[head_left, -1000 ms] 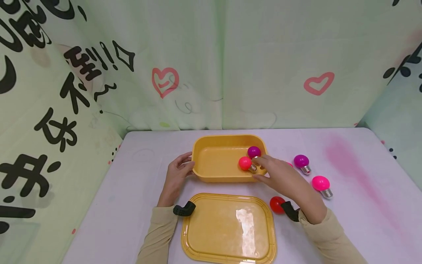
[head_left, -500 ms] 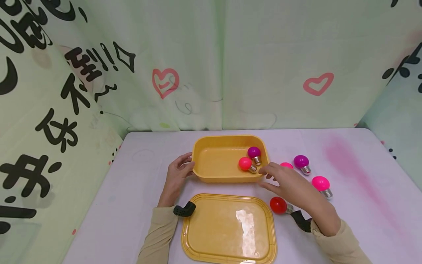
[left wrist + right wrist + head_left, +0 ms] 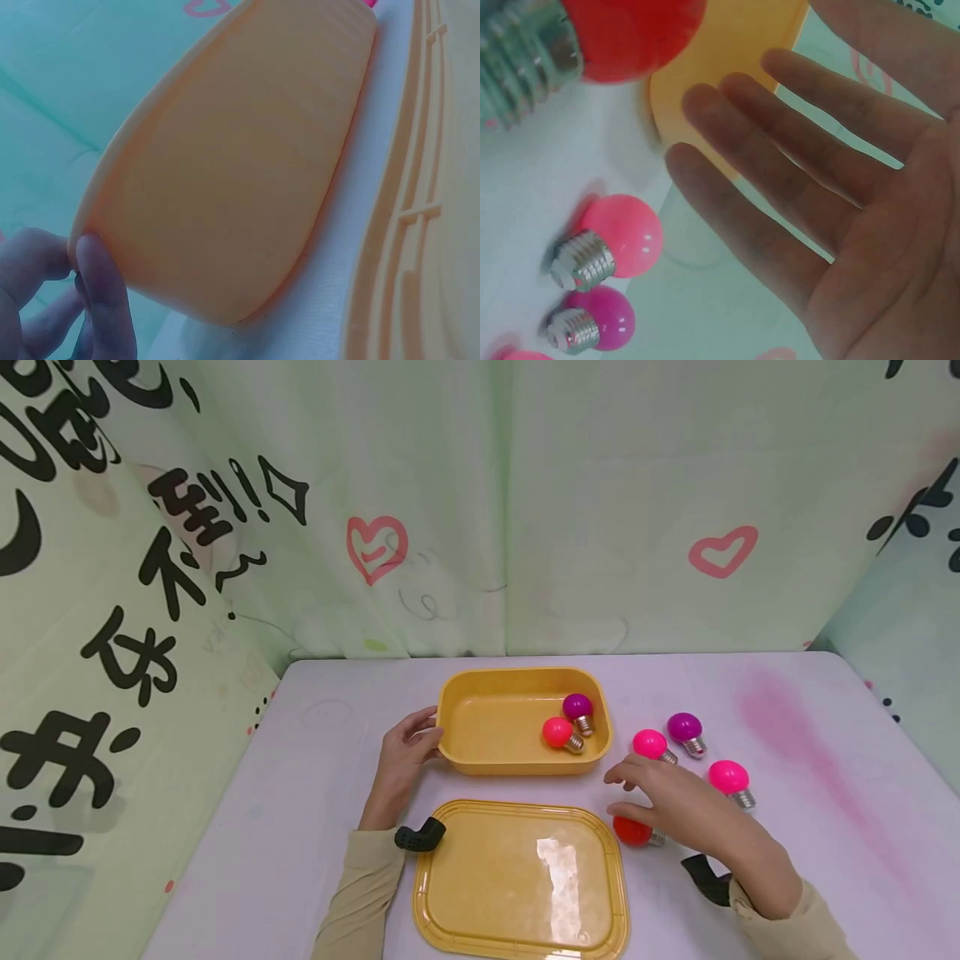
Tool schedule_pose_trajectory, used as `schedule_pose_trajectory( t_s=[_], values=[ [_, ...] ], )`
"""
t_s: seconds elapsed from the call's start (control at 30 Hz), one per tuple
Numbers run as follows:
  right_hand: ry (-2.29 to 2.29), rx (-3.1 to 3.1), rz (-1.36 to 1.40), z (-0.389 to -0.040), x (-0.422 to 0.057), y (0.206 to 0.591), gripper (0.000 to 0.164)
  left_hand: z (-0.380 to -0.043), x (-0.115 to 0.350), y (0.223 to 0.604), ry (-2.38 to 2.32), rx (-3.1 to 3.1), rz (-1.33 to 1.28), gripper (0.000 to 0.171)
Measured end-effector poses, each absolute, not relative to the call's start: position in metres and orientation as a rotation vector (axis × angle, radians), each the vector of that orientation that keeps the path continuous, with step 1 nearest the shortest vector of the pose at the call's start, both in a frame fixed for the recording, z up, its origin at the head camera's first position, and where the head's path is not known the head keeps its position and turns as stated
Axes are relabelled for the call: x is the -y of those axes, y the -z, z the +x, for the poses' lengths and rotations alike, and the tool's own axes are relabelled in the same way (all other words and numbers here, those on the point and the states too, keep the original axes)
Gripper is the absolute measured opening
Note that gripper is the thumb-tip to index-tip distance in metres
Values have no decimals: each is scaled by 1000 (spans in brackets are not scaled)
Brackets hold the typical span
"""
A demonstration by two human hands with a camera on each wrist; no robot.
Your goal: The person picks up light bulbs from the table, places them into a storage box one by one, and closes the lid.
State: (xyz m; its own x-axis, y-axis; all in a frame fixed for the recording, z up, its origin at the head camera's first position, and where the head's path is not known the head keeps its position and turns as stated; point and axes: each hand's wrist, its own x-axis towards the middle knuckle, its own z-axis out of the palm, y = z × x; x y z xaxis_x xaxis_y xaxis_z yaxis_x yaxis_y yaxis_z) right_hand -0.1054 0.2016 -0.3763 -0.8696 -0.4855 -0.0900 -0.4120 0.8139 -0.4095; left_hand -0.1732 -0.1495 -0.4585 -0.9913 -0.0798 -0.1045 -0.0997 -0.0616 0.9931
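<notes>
My left hand [image 3: 402, 764] pinches the left rim of a deep yellow tub [image 3: 487, 760] between thumb and fingers; the left wrist view shows the thumb against its wall. Inside the tub, toward its right end, lie a purple light bulb [image 3: 577, 706] and a pinkish-red light bulb [image 3: 557, 732]. My right hand [image 3: 675, 797] hovers over the table to the right, fingers spread and holding nothing. Partly beneath it lies a red light bulb [image 3: 632, 831]. Just beyond its fingers is a pink light bulb [image 3: 649, 744].
A second purple bulb [image 3: 685, 727] and another pink bulb [image 3: 729, 777] lie on the table at the right. A flat yellow lid [image 3: 517, 885] lies in front of the tub. A pale green curtain [image 3: 600, 527] hangs behind the table [image 3: 322, 860].
My right hand has left the bulbs in the tub and moved right and toward me, over the red bulb. The left hand stays on the rim.
</notes>
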Motion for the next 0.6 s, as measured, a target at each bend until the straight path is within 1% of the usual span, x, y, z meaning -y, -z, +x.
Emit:
schedule_pose_trajectory(
  t_s=[0.2,0.43,0.6],
  values=[
    [557,-2762,-635,-101,-209,378,40,-172,149,457,-2261,-2158,-212,41],
    [532,-2663,-541,-101,-214,381,51,-172,149,457,-2279,-2145,-187,39],
    [501,-2645,-559,-102,-218,385,51,-172,149,458,-2279,-2144,-181,39]
  ],
)
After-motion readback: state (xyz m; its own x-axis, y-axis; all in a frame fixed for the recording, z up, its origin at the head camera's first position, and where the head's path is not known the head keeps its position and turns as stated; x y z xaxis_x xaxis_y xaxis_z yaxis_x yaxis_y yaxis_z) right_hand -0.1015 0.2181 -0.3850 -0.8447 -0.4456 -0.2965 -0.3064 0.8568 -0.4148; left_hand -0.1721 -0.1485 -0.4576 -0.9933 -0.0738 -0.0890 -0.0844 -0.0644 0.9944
